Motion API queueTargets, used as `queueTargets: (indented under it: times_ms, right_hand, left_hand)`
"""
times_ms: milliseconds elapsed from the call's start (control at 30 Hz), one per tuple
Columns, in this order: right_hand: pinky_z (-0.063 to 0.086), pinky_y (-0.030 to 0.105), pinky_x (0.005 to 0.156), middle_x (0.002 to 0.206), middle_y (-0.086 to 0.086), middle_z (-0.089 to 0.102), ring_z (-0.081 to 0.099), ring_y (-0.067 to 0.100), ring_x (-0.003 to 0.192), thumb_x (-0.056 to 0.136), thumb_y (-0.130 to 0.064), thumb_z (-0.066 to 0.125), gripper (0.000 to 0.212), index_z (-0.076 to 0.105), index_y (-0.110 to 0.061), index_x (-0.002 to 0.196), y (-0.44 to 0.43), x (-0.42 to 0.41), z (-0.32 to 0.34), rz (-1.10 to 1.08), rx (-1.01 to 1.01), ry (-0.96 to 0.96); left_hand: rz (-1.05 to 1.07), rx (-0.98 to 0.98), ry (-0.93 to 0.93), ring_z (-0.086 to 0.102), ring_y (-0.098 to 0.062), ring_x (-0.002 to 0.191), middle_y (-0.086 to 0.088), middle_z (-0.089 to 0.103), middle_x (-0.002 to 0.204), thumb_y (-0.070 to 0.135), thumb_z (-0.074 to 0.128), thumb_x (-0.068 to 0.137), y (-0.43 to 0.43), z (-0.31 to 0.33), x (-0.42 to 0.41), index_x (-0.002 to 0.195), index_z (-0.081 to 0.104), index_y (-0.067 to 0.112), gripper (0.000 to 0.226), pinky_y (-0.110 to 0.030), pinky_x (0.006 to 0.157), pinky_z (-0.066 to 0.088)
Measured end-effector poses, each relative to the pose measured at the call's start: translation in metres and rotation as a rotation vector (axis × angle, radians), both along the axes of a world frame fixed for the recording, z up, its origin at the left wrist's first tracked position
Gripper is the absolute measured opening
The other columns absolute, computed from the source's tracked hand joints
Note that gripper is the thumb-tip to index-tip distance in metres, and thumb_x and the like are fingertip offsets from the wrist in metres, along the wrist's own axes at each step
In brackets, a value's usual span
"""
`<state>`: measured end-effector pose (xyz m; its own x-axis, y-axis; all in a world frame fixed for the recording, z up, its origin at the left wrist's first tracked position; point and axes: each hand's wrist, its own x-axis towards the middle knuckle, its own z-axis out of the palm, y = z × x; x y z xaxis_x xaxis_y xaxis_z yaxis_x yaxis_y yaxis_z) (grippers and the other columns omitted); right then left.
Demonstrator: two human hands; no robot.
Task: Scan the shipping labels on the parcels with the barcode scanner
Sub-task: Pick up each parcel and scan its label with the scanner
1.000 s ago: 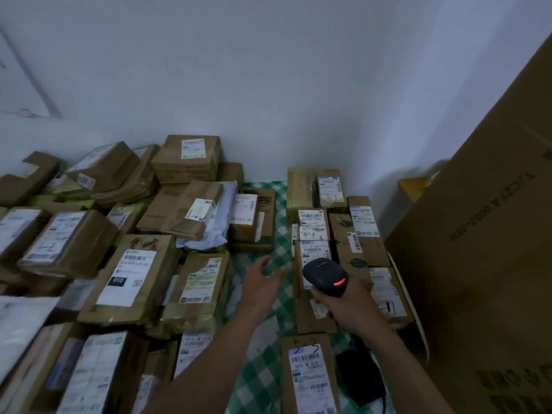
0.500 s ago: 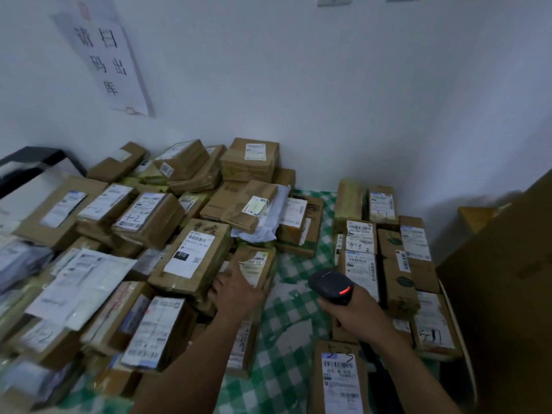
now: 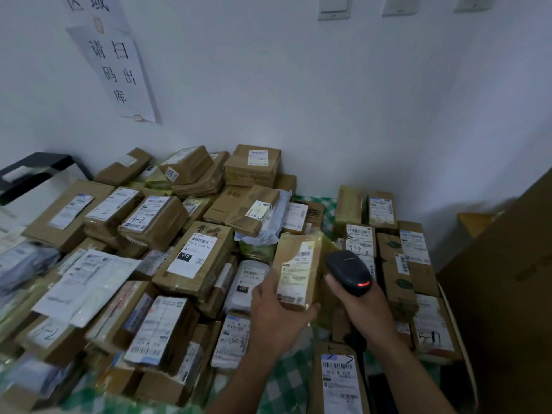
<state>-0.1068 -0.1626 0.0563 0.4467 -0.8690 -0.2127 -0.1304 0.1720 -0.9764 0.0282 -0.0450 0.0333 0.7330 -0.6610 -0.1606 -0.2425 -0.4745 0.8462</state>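
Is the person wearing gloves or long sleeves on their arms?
No gloves: the left hand and the right hand are both bare. The left forearm and right forearm are bare too, with no sleeve showing down to the picture's bottom edge. I can see no watch, bracelet or ring.

The left hand (image 3: pixel 276 316) holds a brown parcel (image 3: pixel 298 270) tilted up, its shipping label (image 3: pixel 295 271) facing the camera. Just beside it, the right hand (image 3: pixel 363 309) grips a black barcode scanner (image 3: pixel 348 271) showing a red light, above the parcel-crowded bench (image 3: pixel 286 380).
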Motion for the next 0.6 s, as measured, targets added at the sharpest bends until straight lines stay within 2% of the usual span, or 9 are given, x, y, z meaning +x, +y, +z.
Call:
queueTargets:
  times_ms: [33, 100, 167, 233, 333, 400, 500, 600]
  right_hand:
    - [0.053, 0.028, 0.086, 0.114, -0.018, 0.072, 0.066, -0.001, 0.103, 0.075, -0.036, 0.091, 0.053, 0.064, -0.041, 0.120, 0.000, -0.001, 0.002, -0.020, 0.011, -0.037]
    - [0.057, 0.038, 0.095, 0.116, -0.015, 0.075, 0.070, 0.007, 0.110, 0.061, -0.038, 0.097, 0.070, 0.067, -0.037, 0.124, 0.000, -0.006, 0.005, -0.051, 0.037, -0.083]
    - [0.058, 0.041, 0.094, 0.115, -0.013, 0.076, 0.071, 0.009, 0.109, 0.051, -0.038, 0.099, 0.081, 0.069, -0.032, 0.126, -0.003, -0.012, 0.009, -0.089, 0.062, -0.113]
    - [0.058, 0.038, 0.089, 0.109, -0.010, 0.078, 0.073, 0.012, 0.102, 0.052, -0.031, 0.100, 0.073, 0.070, -0.031, 0.119, -0.009, -0.019, 0.013, -0.133, 0.072, -0.115]
    - [0.060, 0.046, 0.091, 0.105, -0.003, 0.080, 0.076, 0.021, 0.097, 0.062, -0.023, 0.098, 0.064, 0.070, -0.027, 0.120, -0.024, -0.035, 0.019, -0.166, 0.151, -0.102]
    - [0.060, 0.046, 0.088, 0.104, 0.002, 0.080, 0.077, 0.025, 0.096, 0.073, -0.013, 0.090, 0.053, 0.071, -0.021, 0.121, -0.030, -0.048, 0.027, -0.089, 0.193, -0.129]
    - [0.060, 0.037, 0.075, 0.102, 0.003, 0.081, 0.078, 0.022, 0.093, 0.081, -0.003, 0.081, 0.038, 0.071, -0.021, 0.113, -0.030, -0.060, 0.040, 0.021, 0.169, -0.132]
    - [0.059, 0.038, 0.080, 0.104, 0.002, 0.080, 0.077, 0.022, 0.096, 0.082, -0.009, 0.083, 0.038, 0.071, -0.023, 0.116, -0.030, -0.060, 0.034, 0.016, 0.157, -0.103]
  left_hand:
    - [-0.009, -0.033, 0.002, 0.041, -0.013, 0.128, 0.011, 0.041, 0.131, 0.065, 0.084, 0.053, -0.003, 0.004, -0.007, 0.150, 0.031, 0.048, 0.111, -0.046, 0.103, 0.051]
    - [-0.027, -0.074, 0.009, 0.039, -0.010, 0.129, 0.012, 0.038, 0.134, 0.066, 0.084, 0.053, -0.011, 0.013, -0.022, 0.152, 0.027, 0.049, 0.115, -0.043, 0.105, 0.049]
    - [-0.061, -0.105, 0.015, 0.039, -0.007, 0.129, 0.013, 0.035, 0.137, 0.072, 0.083, 0.052, -0.018, 0.018, -0.034, 0.154, 0.022, 0.049, 0.121, -0.040, 0.106, 0.047]
    - [-0.085, -0.176, 0.078, 0.043, -0.002, 0.128, 0.018, 0.039, 0.139, 0.074, 0.086, 0.055, -0.022, 0.020, -0.040, 0.153, 0.026, 0.049, 0.117, -0.036, 0.107, 0.047]
    - [-0.045, -0.257, 0.256, 0.054, 0.001, 0.123, 0.024, 0.054, 0.133, 0.060, 0.088, 0.069, -0.025, 0.024, -0.030, 0.151, 0.035, 0.044, 0.099, -0.036, 0.101, 0.055]
    - [-0.077, -0.264, 0.399, 0.062, -0.008, 0.121, 0.015, 0.063, 0.131, 0.050, 0.086, 0.074, -0.026, 0.028, -0.015, 0.154, 0.037, 0.041, 0.094, -0.042, 0.099, 0.057]
    - [-0.238, -0.249, 0.651, 0.071, -0.022, 0.113, 0.000, 0.072, 0.127, 0.029, 0.089, 0.073, -0.029, 0.031, 0.003, 0.149, 0.044, 0.042, 0.089, -0.051, 0.098, 0.057]
    - [-0.248, -0.238, 0.672, 0.071, -0.027, 0.113, -0.005, 0.071, 0.129, 0.021, 0.095, 0.069, -0.033, 0.026, 0.006, 0.148, 0.046, 0.042, 0.096, -0.055, 0.095, 0.058]
